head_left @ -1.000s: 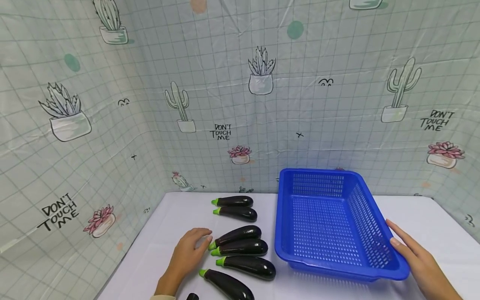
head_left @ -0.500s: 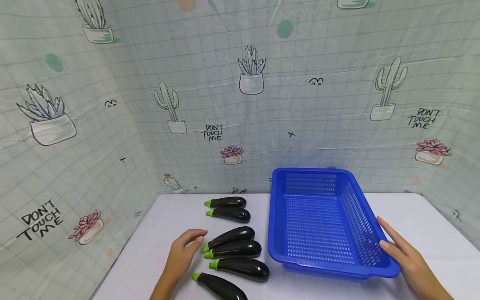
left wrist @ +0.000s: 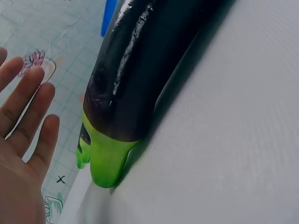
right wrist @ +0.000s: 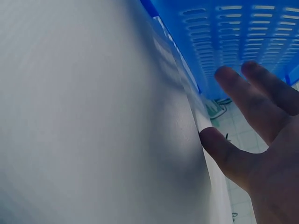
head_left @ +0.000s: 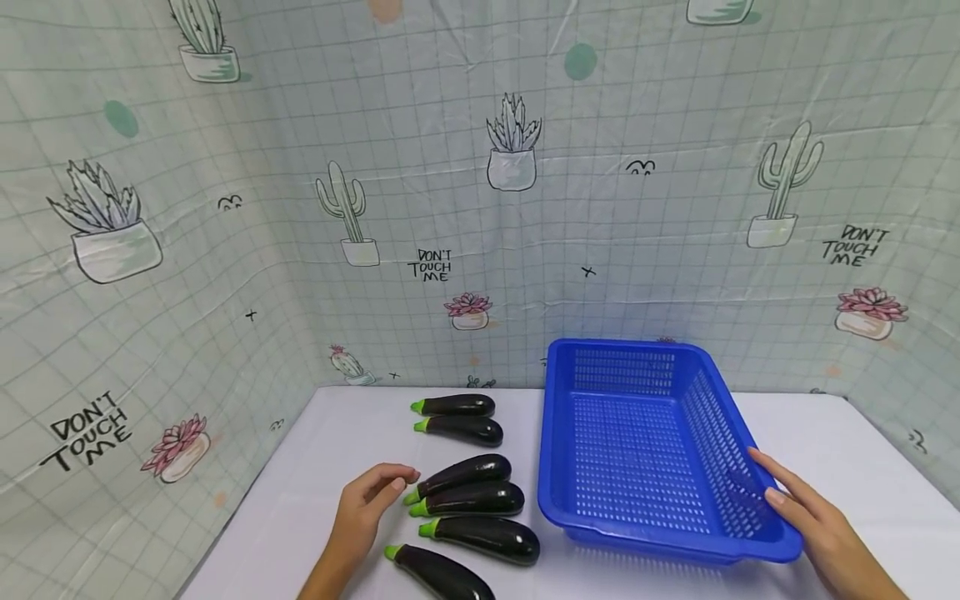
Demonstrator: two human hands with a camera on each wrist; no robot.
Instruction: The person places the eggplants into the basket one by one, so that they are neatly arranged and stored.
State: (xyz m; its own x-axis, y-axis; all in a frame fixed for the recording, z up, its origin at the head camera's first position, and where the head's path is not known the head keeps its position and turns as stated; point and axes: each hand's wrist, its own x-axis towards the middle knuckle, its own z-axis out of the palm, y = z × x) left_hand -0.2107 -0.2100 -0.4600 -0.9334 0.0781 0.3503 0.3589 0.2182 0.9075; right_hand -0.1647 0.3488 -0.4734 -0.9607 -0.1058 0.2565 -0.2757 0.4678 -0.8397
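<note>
Where the bench [head_left: 337, 433] lies to my left, my left grip [head_left: 358, 508] stands with thumb and fingertips apart, loosely bent, holding nothing, just beside the stem ends [head_left: 417, 508] of the middle eggplants [head_left: 472, 498]. Six eggplants are visible, lying crosswise in a column: two at the back, four nearer, the nearest cut off by the view. Approach the smooth bodies squarely; a sideways nudge would probably roll one into its neighbour. Further right sits the blue perforated plastic basket [head_left: 637, 534], beside the column, its long axis running away from me. At far right, my right grip [head_left: 821, 521] rests against the basket's right rim, fingers extended and apart rather than wrapped around it. For steady support, apply light, even pressure there; pushing hard may skew the basket toward the eggplants.
</note>
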